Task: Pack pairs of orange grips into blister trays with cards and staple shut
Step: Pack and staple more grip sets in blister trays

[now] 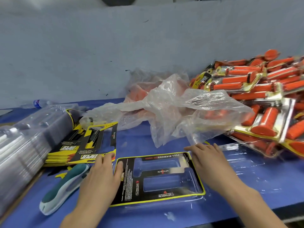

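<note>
The black-and-yellow card (158, 176) lies right in front of me, seated in a clear blister tray (164, 205) on the blue table (134, 142). Its long axis runs across me from left to right, the far end swung slightly away. Its two grip-shaped windows follow that same line, and both look empty. My left hand (102, 175) is spread flat, fingers straight, with the fingertips resting on the card's left end. My right hand (209, 162) is likewise flat and holding nothing, palm down over the card's far right corner. I judge the card is being settled into place, so the pair of grips comes next. The loose orange grips (139, 93) show only dimly through the crumpled plastic bag (172, 109), which lies beyond the card, away from me and a little to the right. The bag's near edge hangs just past my right fingertips, so that hand is the nearer one for the reach. The grips would then need turning crosswise to match the windows. Further right is the heap of finished packs (263, 89). The stapler (65, 183) lies just beside my left hand, with the spare cards (79, 145) behind it and the stacked trays (24, 137) furthest left.
</note>
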`<state>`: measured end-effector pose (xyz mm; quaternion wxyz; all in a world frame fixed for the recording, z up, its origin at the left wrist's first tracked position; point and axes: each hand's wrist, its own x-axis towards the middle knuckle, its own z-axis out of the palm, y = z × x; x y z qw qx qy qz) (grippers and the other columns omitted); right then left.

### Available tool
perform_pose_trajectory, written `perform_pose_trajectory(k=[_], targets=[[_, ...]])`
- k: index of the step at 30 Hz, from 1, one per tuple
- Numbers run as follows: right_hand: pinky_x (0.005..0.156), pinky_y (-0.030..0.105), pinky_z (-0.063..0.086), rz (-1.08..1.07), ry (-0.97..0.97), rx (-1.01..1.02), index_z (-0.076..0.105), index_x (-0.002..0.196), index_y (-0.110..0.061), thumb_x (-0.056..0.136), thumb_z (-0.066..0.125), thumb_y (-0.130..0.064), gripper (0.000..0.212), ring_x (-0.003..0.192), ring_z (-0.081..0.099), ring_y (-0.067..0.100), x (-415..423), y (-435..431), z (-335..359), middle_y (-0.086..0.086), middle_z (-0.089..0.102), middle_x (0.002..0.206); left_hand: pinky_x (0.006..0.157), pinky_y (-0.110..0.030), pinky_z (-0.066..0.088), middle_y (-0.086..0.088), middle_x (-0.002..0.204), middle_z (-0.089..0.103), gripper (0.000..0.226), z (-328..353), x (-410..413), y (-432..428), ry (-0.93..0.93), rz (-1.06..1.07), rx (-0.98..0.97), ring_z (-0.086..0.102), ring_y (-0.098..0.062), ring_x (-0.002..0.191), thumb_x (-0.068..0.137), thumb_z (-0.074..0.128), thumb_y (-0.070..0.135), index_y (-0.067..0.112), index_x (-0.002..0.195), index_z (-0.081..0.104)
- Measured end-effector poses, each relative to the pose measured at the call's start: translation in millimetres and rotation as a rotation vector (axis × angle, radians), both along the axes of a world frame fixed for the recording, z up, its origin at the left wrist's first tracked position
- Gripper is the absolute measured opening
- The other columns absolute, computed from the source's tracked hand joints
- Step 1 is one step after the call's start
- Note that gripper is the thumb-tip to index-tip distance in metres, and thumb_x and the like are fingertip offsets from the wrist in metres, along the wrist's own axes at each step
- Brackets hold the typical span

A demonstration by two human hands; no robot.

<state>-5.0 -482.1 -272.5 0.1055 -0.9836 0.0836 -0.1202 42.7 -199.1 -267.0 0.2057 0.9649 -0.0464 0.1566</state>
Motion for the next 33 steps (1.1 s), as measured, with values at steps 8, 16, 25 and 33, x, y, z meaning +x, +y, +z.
perform_pose_trajectory(k=[8, 16, 25, 33], targets=[[0.116, 0.036, 0.013, 0.013, -0.067, -0.014, 0.047, 0.135, -0.04, 0.104, 0.029, -0.029, 0.038, 0.129, 0.043, 0.014, -2.3, 6.7, 11.4, -0.016, 0.051, 0.135, 0.092, -0.032, 0.043, 0.016, 0.116, 0.051, 0.026, -3.9, 2.0, 10.2, -0.1, -0.254, -0.044, 0.049, -0.009, 0.115, 0.1, 0.043, 0.036, 0.029, 0.123, 0.054], [0.109, 0.04, 0.03, 0.047, -0.196, 0.049, 0.057, 0.131, -0.03, 0.1, 0.044, -0.019, 0.035, 0.115, 0.051, 0.02, -7.6, 19.7, 18.7, -0.007, 0.061, 0.125, 0.1, -0.029, 0.038, 0.013, 0.119, 0.057, 0.028, -8.1, 17.2, 24.3, -0.095, -0.282, -0.166, 0.048, -0.008, 0.118, 0.103, 0.04, 0.032, 0.024, 0.124, 0.057], [0.096, 0.045, 0.042, -0.185, -0.384, 0.147, 0.068, 0.114, -0.02, 0.092, 0.054, -0.013, 0.027, 0.104, 0.057, 0.032, -19.7, 0.1, 25.1, 0.002, 0.068, 0.113, 0.098, -0.03, 0.037, 0.022, 0.116, 0.05, 0.036, -7.1, 6.1, 7.6, -0.07, -0.396, -0.107, 0.043, -0.003, 0.118, 0.095, 0.03, 0.049, 0.033, 0.118, 0.053], [0.084, 0.041, 0.041, -0.481, -0.481, 0.359, 0.064, 0.108, -0.027, 0.096, 0.048, -0.023, 0.02, 0.102, 0.051, 0.026, -60.3, -16.0, 26.1, -0.001, 0.061, 0.114, 0.095, -0.039, 0.037, 0.014, 0.112, 0.054, 0.044, -1.4, 2.1, -1.3, -0.063, -0.358, -0.048, 0.05, -0.019, 0.116, 0.092, 0.034, 0.047, 0.023, 0.12, 0.059]])
